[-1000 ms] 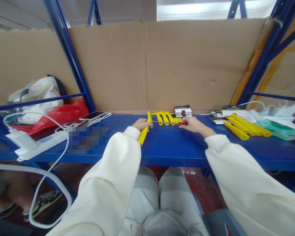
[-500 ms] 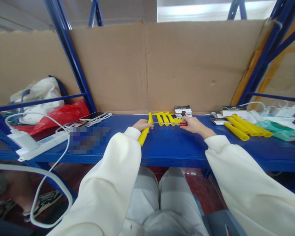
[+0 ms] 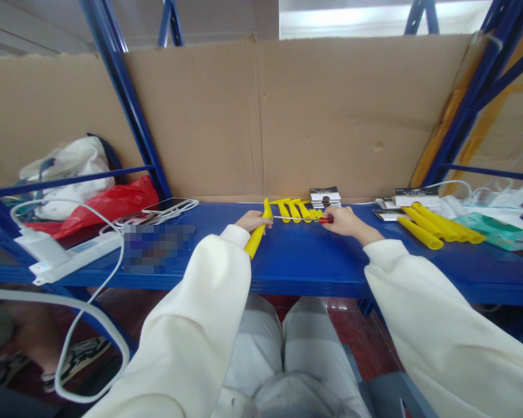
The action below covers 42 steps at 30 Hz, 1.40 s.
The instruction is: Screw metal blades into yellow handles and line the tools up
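Observation:
My left hand [image 3: 251, 221] is closed around a yellow tapered tube [image 3: 255, 239], which it holds tilted above the blue tabletop. In my right hand [image 3: 342, 219] is a screwdriver [image 3: 326, 220] with a red handle and a long thin metal shaft. The shaft points left, and its end meets the side of the yellow tube near its upper part; whether it sits in a screw there is too small to tell. Just behind the shaft, several yellow T-shaped parts [image 3: 294, 209] lie in a row, with smaller yellow pieces [image 3: 316, 213] at their right.
A stack of small boxes [image 3: 325, 196] stands against the cardboard wall. At the right lie several yellow tubes [image 3: 444, 225] and a green packet [image 3: 490, 231]. A power strip [image 3: 72, 260], its white cable and a red bag [image 3: 100, 209] are at the left. Blue shelf posts [image 3: 133, 104] rise on both sides.
Both hands stay in nearly the same place, still holding the yellow tube and the screwdriver. The view has shifted very slightly.

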Each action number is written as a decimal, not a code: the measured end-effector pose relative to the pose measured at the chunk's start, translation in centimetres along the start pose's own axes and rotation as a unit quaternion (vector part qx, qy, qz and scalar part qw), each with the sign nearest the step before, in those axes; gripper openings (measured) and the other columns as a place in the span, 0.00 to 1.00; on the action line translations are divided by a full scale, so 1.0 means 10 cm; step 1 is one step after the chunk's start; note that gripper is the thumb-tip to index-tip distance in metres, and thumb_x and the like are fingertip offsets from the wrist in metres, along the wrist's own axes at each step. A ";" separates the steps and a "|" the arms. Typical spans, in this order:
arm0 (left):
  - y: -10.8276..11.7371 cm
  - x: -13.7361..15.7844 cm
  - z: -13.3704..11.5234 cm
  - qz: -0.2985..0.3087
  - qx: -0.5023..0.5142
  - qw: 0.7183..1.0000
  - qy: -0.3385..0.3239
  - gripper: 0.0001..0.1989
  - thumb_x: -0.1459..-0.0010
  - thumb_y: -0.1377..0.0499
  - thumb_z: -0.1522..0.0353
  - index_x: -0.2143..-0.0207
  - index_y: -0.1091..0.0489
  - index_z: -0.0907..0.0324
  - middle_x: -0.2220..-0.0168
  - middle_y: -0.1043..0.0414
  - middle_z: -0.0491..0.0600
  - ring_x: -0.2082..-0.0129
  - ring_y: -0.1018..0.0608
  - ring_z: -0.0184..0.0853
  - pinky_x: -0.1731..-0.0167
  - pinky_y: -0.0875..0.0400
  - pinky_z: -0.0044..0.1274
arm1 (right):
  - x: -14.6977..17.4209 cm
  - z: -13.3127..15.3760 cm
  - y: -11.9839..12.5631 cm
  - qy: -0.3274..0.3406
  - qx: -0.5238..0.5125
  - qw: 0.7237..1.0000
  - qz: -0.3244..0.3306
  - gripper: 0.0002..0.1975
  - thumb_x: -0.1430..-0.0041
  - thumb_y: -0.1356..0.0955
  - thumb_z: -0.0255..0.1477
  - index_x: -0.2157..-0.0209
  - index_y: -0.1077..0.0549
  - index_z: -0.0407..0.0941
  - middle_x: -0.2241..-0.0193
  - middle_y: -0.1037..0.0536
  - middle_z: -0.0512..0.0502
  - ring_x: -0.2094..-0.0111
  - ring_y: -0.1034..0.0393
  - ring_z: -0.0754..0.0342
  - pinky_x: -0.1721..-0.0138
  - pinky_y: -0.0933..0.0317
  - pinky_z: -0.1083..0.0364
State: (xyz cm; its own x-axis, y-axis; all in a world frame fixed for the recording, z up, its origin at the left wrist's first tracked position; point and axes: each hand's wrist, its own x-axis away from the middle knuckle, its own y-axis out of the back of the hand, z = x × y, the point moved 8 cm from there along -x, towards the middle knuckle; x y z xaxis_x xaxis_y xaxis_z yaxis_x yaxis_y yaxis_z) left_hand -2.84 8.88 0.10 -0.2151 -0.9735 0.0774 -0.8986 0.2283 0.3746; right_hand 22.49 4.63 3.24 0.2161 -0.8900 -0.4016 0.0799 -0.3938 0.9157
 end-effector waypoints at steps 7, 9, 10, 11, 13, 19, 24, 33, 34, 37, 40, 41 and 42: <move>0.00 0.01 0.00 0.003 0.004 1.000 -0.001 0.07 0.54 0.30 0.76 0.71 0.25 0.65 0.81 0.27 0.43 0.86 0.31 0.24 0.81 0.33 0.19 | 0.00 0.00 -0.02 0.010 -0.012 1.000 0.000 0.06 0.46 0.31 0.30 0.65 0.25 0.46 0.69 0.18 0.45 0.69 0.25 0.50 0.68 0.41 0.57; 0.01 0.00 0.01 0.001 0.002 1.000 0.003 0.07 0.54 0.30 0.76 0.72 0.26 0.65 0.81 0.27 0.43 0.86 0.31 0.24 0.81 0.33 0.19 | 0.01 0.00 -0.01 0.010 -0.008 1.000 -0.001 0.08 0.46 0.31 0.30 0.64 0.25 0.46 0.68 0.17 0.44 0.68 0.25 0.50 0.67 0.40 0.57; 0.01 -0.01 0.01 0.000 0.001 1.000 0.005 0.07 0.53 0.30 0.76 0.72 0.26 0.65 0.81 0.27 0.43 0.86 0.31 0.24 0.81 0.33 0.19 | 0.01 0.01 0.00 0.008 -0.004 1.000 0.002 0.08 0.46 0.31 0.30 0.63 0.24 0.46 0.67 0.17 0.44 0.68 0.25 0.49 0.67 0.40 0.56; 0.01 -0.01 0.02 -0.001 0.001 1.000 0.007 0.07 0.53 0.31 0.76 0.72 0.26 0.65 0.81 0.27 0.43 0.86 0.31 0.25 0.81 0.33 0.19 | 0.02 0.02 0.01 0.006 0.001 1.000 0.006 0.09 0.45 0.32 0.30 0.62 0.24 0.45 0.66 0.17 0.43 0.66 0.24 0.49 0.66 0.40 0.56; 0.01 0.00 0.02 -0.002 0.001 1.000 0.008 0.06 0.52 0.31 0.77 0.70 0.25 0.66 0.81 0.27 0.43 0.86 0.31 0.25 0.80 0.32 0.20 | 0.04 0.05 0.03 0.002 0.011 1.000 0.016 0.09 0.44 0.32 0.31 0.62 0.23 0.45 0.65 0.17 0.43 0.64 0.23 0.48 0.64 0.40 0.55; 0.00 0.03 -0.01 -0.005 0.002 1.000 0.008 0.07 0.51 0.33 0.78 0.67 0.23 0.66 0.81 0.27 0.43 0.86 0.30 0.26 0.78 0.30 0.21 | 0.06 0.10 0.07 -0.007 0.031 0.999 0.041 0.08 0.44 0.33 0.31 0.66 0.23 0.45 0.66 0.17 0.42 0.62 0.23 0.47 0.63 0.41 0.55; -0.01 0.05 -0.03 -0.003 -0.003 1.000 0.008 0.06 0.49 0.34 0.78 0.66 0.24 0.66 0.82 0.27 0.43 0.87 0.31 0.25 0.81 0.32 0.19 | 0.05 0.07 0.04 -0.019 0.029 0.998 0.047 0.06 0.45 0.32 0.30 0.66 0.24 0.45 0.66 0.17 0.42 0.65 0.24 0.47 0.66 0.42 0.56; -0.01 0.04 -0.02 0.003 -0.002 1.000 0.002 0.07 0.53 0.31 0.77 0.69 0.24 0.66 0.81 0.27 0.43 0.86 0.31 0.25 0.79 0.31 0.20 | 0.05 0.06 0.04 -0.004 0.025 0.999 0.034 0.08 0.44 0.33 0.32 0.65 0.23 0.46 0.66 0.17 0.43 0.64 0.23 0.47 0.65 0.40 0.55; -0.01 0.03 -0.01 0.005 -0.002 1.000 0.001 0.08 0.54 0.30 0.77 0.70 0.24 0.66 0.81 0.27 0.43 0.85 0.30 0.25 0.79 0.31 0.20 | 0.06 0.06 0.05 -0.006 0.027 0.999 0.038 0.08 0.44 0.33 0.32 0.65 0.23 0.46 0.66 0.17 0.43 0.63 0.23 0.46 0.64 0.39 0.55; 0.00 0.02 0.00 0.002 -0.010 1.000 0.003 0.07 0.54 0.30 0.76 0.70 0.24 0.65 0.81 0.27 0.44 0.85 0.30 0.26 0.79 0.32 0.20 | 0.06 0.05 0.06 -0.014 0.027 0.999 0.040 0.08 0.45 0.33 0.32 0.67 0.23 0.46 0.66 0.17 0.42 0.63 0.23 0.46 0.64 0.39 0.55; -0.01 0.00 0.00 0.001 -0.015 1.000 0.003 0.07 0.53 0.31 0.75 0.70 0.25 0.65 0.80 0.26 0.44 0.85 0.30 0.26 0.80 0.31 0.20 | 0.04 0.03 0.04 -0.018 0.023 0.999 0.036 0.06 0.47 0.32 0.31 0.67 0.24 0.46 0.67 0.18 0.43 0.66 0.24 0.48 0.67 0.41 0.56; -0.01 0.00 0.00 0.001 -0.015 1.000 0.002 0.07 0.53 0.31 0.75 0.70 0.25 0.66 0.80 0.26 0.44 0.85 0.30 0.26 0.80 0.31 0.20 | 0.04 0.02 0.03 -0.017 0.020 0.999 0.036 0.06 0.47 0.31 0.31 0.67 0.24 0.46 0.68 0.18 0.43 0.67 0.25 0.49 0.68 0.42 0.56; -0.01 0.00 0.00 0.002 -0.013 1.000 0.001 0.06 0.52 0.31 0.76 0.70 0.25 0.66 0.80 0.26 0.44 0.85 0.30 0.26 0.80 0.32 0.20 | 0.03 0.01 0.01 -0.016 0.015 0.999 0.035 0.06 0.48 0.31 0.31 0.66 0.25 0.46 0.69 0.18 0.44 0.69 0.26 0.50 0.69 0.42 0.57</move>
State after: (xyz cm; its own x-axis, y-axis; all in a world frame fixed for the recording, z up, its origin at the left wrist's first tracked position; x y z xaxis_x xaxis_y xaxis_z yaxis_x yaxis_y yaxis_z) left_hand -2.76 8.85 0.05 -0.2182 -0.9725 0.0817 -0.8871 0.2326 0.3986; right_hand 22.52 4.28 3.20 0.1897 -0.9223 -0.3366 0.0370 -0.3359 0.9412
